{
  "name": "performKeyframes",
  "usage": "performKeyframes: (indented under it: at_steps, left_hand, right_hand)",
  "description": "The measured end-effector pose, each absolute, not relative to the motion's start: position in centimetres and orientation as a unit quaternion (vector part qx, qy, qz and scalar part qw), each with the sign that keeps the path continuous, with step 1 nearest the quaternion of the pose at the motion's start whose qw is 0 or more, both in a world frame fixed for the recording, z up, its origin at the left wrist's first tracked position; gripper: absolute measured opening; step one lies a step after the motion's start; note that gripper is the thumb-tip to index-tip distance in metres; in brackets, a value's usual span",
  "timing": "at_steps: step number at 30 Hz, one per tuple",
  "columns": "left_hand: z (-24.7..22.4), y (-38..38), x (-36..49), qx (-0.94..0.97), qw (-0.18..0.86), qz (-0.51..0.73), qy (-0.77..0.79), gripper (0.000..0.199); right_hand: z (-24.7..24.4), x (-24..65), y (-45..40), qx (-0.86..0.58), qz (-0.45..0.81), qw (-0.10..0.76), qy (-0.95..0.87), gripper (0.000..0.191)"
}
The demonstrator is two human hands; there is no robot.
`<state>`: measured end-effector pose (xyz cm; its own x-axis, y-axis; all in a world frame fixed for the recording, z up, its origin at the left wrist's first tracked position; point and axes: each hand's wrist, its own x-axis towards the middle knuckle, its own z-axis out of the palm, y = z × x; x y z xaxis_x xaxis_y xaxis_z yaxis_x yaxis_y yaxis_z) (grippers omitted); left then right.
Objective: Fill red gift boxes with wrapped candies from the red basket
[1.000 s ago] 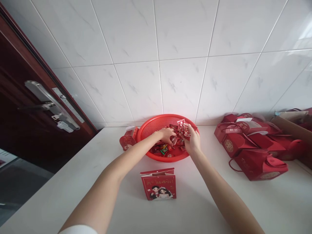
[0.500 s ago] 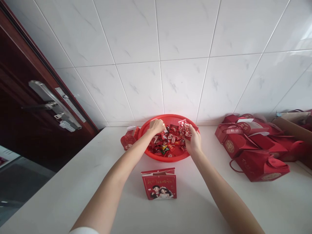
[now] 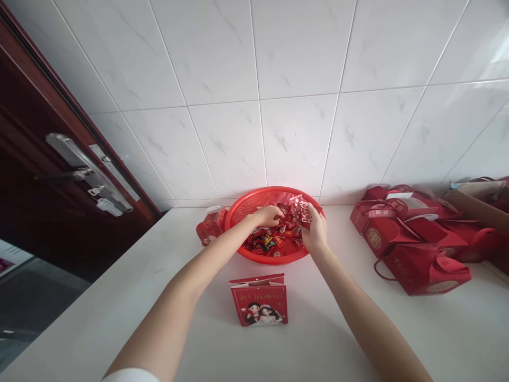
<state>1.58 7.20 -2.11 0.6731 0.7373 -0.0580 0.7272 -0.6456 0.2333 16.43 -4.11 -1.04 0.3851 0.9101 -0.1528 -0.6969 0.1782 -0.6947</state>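
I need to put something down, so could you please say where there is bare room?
The counter is bare between the door and left forearm, and between the right forearm and piled red boxes. Crowded: the red basket, holding wrapped sweets, and the right end.

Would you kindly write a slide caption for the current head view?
Left hand among wrapped candies in a red basket; right hand holding patterned red packaging.

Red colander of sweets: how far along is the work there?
Several red gift boxes are grouped on the right and look folded up, perhaps done; their contents are hidden. In hand, the right hand grips patterned packets while the left hand is among wrapped sweets. Seemingly left: many sweets in the red colander and the open-topped couple-print box.
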Motion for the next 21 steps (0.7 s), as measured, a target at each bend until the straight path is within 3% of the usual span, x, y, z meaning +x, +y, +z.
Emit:
performKeyframes:
  at_steps: [7, 21]
  left_hand:
    - [-2.95, 7.24, 2.03, 0.905, 0.102, -0.081, 0.404, 0.067]
    - [-2.45, 6.95, 2.16, 0.886, 0.135, -0.130, 0.424, 0.033]
  right_hand:
    - [-0.40, 16.31, -4.45, -0.342, 0.551, 0.750, -0.131, 0.010]
    - [-0.43, 16.39, -4.45, -0.340, 0.555, 0.747, -0.136, 0.010]
